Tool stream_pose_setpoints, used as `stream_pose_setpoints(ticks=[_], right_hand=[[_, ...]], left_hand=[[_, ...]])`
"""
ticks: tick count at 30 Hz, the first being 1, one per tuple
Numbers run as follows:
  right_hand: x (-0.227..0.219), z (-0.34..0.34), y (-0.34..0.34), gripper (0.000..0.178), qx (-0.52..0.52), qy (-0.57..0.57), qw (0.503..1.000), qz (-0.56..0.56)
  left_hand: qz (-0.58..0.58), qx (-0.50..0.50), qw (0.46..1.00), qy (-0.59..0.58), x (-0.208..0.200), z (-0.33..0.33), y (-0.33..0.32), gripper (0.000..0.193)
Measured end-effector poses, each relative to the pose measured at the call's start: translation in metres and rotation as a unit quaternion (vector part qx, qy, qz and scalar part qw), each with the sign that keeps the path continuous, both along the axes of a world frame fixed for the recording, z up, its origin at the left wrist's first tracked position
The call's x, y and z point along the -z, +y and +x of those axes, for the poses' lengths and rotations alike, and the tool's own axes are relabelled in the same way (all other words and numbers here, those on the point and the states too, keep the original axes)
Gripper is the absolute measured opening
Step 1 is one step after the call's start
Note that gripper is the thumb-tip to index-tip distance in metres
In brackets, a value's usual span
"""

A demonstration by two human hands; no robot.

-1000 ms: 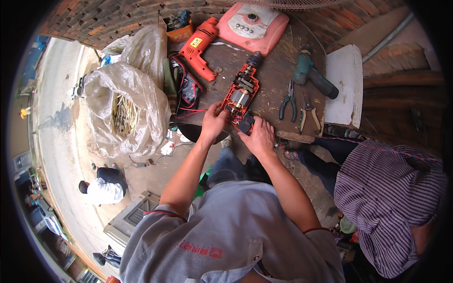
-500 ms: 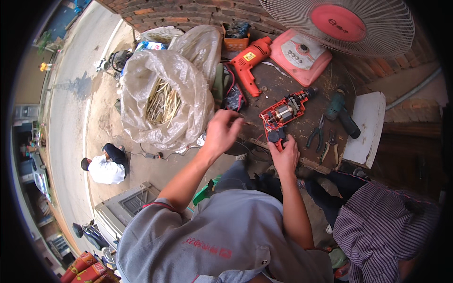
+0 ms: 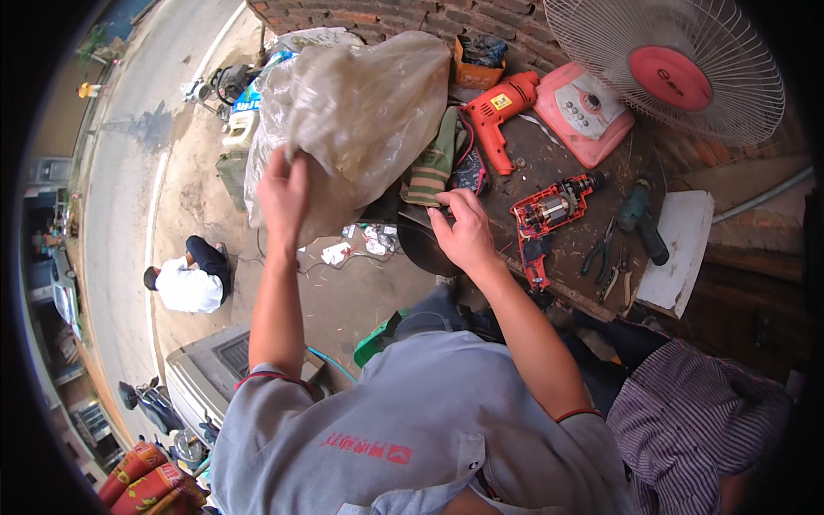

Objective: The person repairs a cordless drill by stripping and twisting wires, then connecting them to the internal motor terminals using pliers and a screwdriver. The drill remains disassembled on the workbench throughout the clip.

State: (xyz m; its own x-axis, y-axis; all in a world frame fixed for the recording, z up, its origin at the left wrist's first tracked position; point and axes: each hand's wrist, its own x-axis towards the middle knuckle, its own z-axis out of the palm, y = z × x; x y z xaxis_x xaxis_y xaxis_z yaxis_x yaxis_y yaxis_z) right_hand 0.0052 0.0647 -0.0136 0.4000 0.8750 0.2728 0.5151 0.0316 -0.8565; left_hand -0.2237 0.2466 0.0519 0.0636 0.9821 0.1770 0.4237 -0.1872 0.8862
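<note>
Closed on the near edge of a large translucent plastic bag [image 3: 360, 112], my left hand [image 3: 283, 196] holds it raised. The bag is folded over, so its contents hardly show. My right hand [image 3: 468, 232] is at the table's front edge, thumb and fingers apart, fingertips by the lower corner of a green striped cloth [image 3: 427, 172]. Whether they touch the cloth is hard to make out. To the right of that hand lies an opened orange power drill [image 3: 551, 209], its motor and wiring exposed. A whole orange drill [image 3: 498, 120] rests behind it.
A pink fan [image 3: 669, 77] stands at the back right. Pliers [image 3: 598, 251], a teal cordless drill [image 3: 639, 219] and a white board [image 3: 678, 253] lie at the right. A person in a checked shirt [image 3: 695, 412] is close on my right; another person [image 3: 190, 279] crouches by the road.
My right hand has left the opened drill and moved left to the cloth. My left hand has moved left and taken the bag's edge, folding it over the straw-like sticks seen inside before.
</note>
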Motion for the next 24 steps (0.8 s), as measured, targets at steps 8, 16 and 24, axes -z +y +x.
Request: stream_pose_setpoints(ticks=[8, 16, 24], right_hand=[[0.006, -0.022, -0.046, 0.017, -0.071, 0.062, 0.987, -0.130], [0.007, -0.009, -0.173, 0.013, 0.004, 0.108, 0.973, -0.202], [0.041, -0.020, -0.336, 0.012, 0.180, 0.139, 0.937, -0.265]], left_hand=[[-0.126, -0.008, 0.955, 0.268, 0.134, -0.114, 0.143, 0.105], [-0.144, 0.083, 0.962, 0.215, 0.139, -0.110, 0.150, 0.060], [-0.120, -0.037, 0.969, 0.211, -0.010, -0.090, 0.108, 0.044]])
